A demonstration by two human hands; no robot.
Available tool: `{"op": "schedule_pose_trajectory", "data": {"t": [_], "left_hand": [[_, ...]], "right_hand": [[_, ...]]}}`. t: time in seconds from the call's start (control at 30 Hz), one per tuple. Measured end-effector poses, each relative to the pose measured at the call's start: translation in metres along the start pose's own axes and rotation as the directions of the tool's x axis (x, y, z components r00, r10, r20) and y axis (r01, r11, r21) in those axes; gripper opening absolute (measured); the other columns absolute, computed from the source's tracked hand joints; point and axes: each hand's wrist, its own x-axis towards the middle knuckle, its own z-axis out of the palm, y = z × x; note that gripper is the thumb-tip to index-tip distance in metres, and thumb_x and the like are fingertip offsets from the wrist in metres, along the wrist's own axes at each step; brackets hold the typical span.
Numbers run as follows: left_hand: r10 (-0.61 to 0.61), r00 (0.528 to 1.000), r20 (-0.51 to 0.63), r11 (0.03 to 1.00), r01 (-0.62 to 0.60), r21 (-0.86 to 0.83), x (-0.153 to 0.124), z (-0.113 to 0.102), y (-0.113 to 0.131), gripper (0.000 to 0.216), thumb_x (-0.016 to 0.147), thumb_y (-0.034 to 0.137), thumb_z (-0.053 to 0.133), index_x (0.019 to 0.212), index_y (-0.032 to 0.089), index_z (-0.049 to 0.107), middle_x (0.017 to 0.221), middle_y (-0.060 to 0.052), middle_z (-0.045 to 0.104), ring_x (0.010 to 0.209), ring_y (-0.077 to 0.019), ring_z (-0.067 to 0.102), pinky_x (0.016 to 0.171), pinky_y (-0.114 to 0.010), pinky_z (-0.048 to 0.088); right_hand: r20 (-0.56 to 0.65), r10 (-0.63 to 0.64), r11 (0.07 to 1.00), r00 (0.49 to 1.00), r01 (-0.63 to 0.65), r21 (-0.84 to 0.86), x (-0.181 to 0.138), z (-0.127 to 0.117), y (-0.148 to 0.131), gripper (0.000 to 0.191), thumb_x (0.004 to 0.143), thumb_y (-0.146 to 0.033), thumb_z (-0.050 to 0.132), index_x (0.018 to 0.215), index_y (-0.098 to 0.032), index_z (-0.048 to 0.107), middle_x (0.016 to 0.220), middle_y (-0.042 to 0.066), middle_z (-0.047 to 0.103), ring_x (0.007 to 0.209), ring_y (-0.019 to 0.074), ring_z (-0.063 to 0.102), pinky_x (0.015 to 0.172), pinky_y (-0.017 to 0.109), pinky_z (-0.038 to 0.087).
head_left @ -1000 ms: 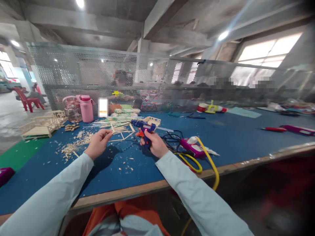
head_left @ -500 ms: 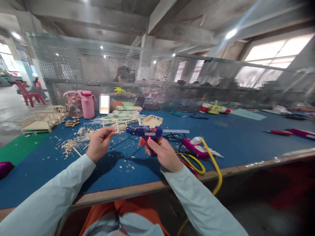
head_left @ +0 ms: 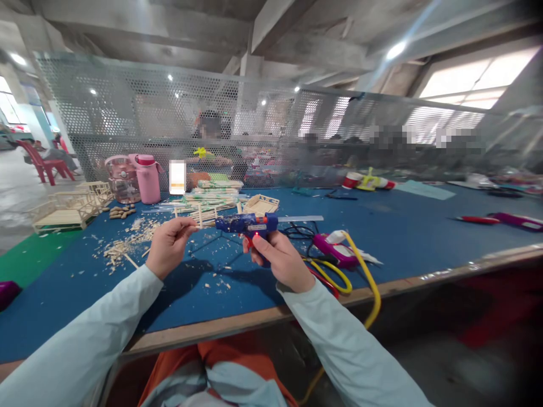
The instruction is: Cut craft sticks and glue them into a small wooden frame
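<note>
My right hand (head_left: 282, 257) grips a blue hot glue gun (head_left: 248, 224) by its handle, with fingers at the red trigger. A clear glue stick (head_left: 302, 218) sticks out of its back, and a small red light glows on its side. My left hand (head_left: 168, 246) pinches a small piece of thin wooden sticks (head_left: 201, 216), some of them standing upright. The gun's nozzle points left at this piece, close to my fingertips; whether it touches cannot be made out. Both hands are above the blue table mat (head_left: 246, 308).
Wood scraps (head_left: 123, 249), peanuts (head_left: 121, 212) and stick-built furniture models (head_left: 63, 212) lie left. Behind are a pink bottle (head_left: 147, 180), bundled sticks (head_left: 216, 195) and a stick tray (head_left: 261, 204). A purple power strip (head_left: 337, 250) with a yellow cable (head_left: 367, 271) sits right.
The camera view has shifted slightly. My hands, the glue gun and the stick piece keep nearly the same position relative to each other.
</note>
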Motion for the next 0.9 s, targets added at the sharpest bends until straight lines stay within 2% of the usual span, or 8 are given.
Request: {"op": "schedule_pose_trajectory", "data": {"t": [0.43, 0.8, 0.9], "left_hand": [[0.005, 1.000, 0.003, 1.000, -0.005, 0.027, 0.0004, -0.0007, 0.0001, 0.016, 0.078, 0.026, 0.049, 0.075, 0.017, 0.062, 0.069, -0.001, 0.066, 0.059, -0.0114, 0.057, 0.058, -0.022, 0.044], [0.104, 0.995, -0.001, 0.992, -0.103, 0.073, -0.0007, -0.0019, 0.0008, 0.014, 0.078, 0.023, 0.050, 0.074, 0.017, 0.062, 0.072, -0.002, 0.068, 0.065, -0.0118, 0.060, 0.061, -0.021, 0.045], [0.183, 0.983, 0.015, 0.974, -0.183, 0.135, -0.0009, -0.0032, -0.0001, 0.016, 0.080, 0.021, 0.047, 0.076, 0.018, 0.062, 0.073, -0.002, 0.068, 0.066, -0.0118, 0.061, 0.062, -0.020, 0.046]], "right_hand": [[-0.013, 0.030, 0.997, 0.999, -0.029, 0.069, 0.0009, 0.0020, 0.0037, 0.034, 0.077, -0.050, 0.051, 0.076, -0.016, 0.048, 0.065, 0.000, 0.052, 0.044, 0.0061, 0.041, 0.044, 0.022, 0.033], [-0.033, 0.001, 0.996, 0.999, 0.002, 0.087, 0.0025, 0.0024, 0.0035, 0.032, 0.079, -0.048, 0.051, 0.075, -0.016, 0.048, 0.064, -0.001, 0.051, 0.043, 0.0054, 0.040, 0.044, 0.022, 0.034], [-0.057, -0.025, 0.999, 0.998, 0.027, 0.038, 0.0003, 0.0013, 0.0023, 0.032, 0.079, -0.048, 0.049, 0.077, -0.016, 0.050, 0.063, -0.001, 0.051, 0.043, 0.0062, 0.039, 0.044, 0.023, 0.034]]}}
